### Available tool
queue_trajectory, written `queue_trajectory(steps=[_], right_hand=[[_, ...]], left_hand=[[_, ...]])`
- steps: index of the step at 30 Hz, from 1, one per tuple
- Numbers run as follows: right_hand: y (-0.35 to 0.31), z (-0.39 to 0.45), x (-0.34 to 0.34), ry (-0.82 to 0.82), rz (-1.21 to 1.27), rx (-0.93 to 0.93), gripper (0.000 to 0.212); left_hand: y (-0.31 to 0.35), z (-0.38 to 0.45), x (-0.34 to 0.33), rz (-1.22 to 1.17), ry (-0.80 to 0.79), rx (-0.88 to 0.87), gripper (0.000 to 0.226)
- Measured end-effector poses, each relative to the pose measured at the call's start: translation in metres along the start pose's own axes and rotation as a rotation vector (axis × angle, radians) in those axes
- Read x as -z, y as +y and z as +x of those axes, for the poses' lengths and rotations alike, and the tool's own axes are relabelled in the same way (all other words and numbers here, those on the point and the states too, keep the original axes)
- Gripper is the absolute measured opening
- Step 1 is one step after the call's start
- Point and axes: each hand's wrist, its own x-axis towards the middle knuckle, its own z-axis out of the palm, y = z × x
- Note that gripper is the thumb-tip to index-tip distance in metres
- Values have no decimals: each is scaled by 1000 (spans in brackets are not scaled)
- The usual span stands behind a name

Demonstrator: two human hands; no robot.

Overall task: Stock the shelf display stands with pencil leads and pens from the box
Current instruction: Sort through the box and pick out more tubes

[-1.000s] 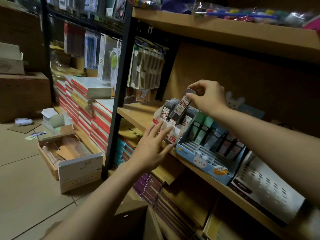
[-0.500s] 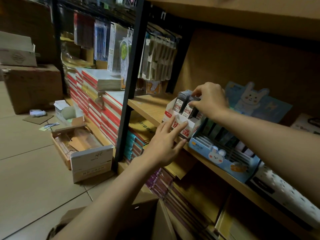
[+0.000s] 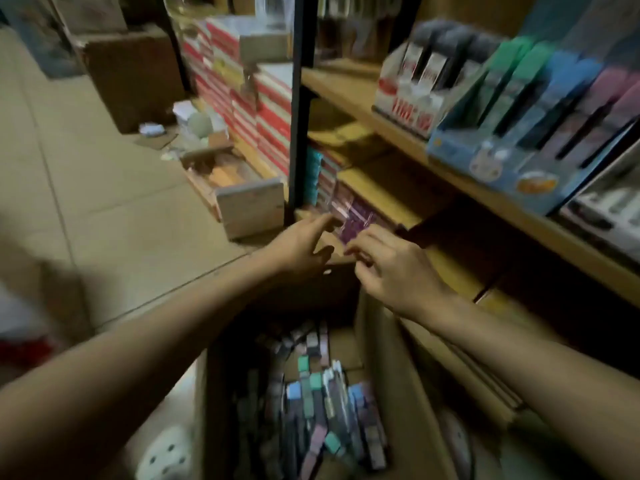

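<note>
Both hands hover above the open cardboard box (image 3: pixel 377 386), near the bottom shelf edge, frame motion-blurred. Left hand (image 3: pixel 299 249) has fingers spread and relaxed, index pointing far, holding nothing. Right hand (image 3: pixel 389 263) has fingers curled loosely; whether they pinch anything, cannot tell from the blur. Risks, as judgement: reaching blind into the dim box could grab several packs at once and spill some on the floor (image 3: pixel 104 174); loose packs lie criss-crossed, so pulling one may drag neighbours out; a hurried insert could tip the light white display stand (image 3: pixel 405 98) off the shelf (image 3: pixel 346 88), since it sits close to the front edge. Task's things: pen and lead packs (image 3: pixel 322 410) fill the box at near centre, slim flat packets with green, blue, pink and grey caps, jumbled in layers. The white stand holds dark lead cases upright; the blue display stand (image 3: pixel 498 161) to its right holds green, blue and pink packs in tilted rows.
</note>
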Motion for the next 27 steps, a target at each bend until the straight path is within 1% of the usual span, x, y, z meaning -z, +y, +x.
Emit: queue_trajectory(steps=[1,3,5,6,8,9,11,13,15,17,19,21,24,27], right_hand=[[1,-14,-24,-122,6,-41,25],[4,-41,-71,-344,70,-201,31],[8,-63,-112,-545,190,-390,44],[10,-71,-129,-617,226,-454,49],[13,-85,-159,-706,251,-525,55],[15,-90,-170,-725,257,-546,57],[19,-98,-189,-736,274,-582,61],[25,-101,-204,-728,279,-605,62],[32,-99,-216,-732,266,-610,58],[37,-97,-228,-745,256,-609,55],[38,-94,-239,-768,242,-615,56],[37,-92,-249,-797,212,-623,59],[32,-90,-262,-826,186,-603,59],[24,-97,-267,-816,102,-581,57]], left_hand=[[-12,-13,-17,-35,-25,94,46],[-39,-43,-57,-77,-60,296,46],[-63,-71,-100,-118,-88,496,50],[-74,-83,-122,-145,-94,580,51],[-89,-101,-161,-165,-90,734,53],[-94,-108,-177,-161,-86,803,56],[-102,-113,-203,-155,-93,874,61],[-110,-107,-220,-153,-84,870,60],[-118,-93,-232,-140,-76,825,56],[-127,-81,-243,-95,-120,769,56],[-133,-76,-253,-31,-197,724,61],[-135,-78,-263,6,-241,701,67],[-129,-87,-272,54,-219,654,69],[-121,-100,-276,49,-204,614,67]])
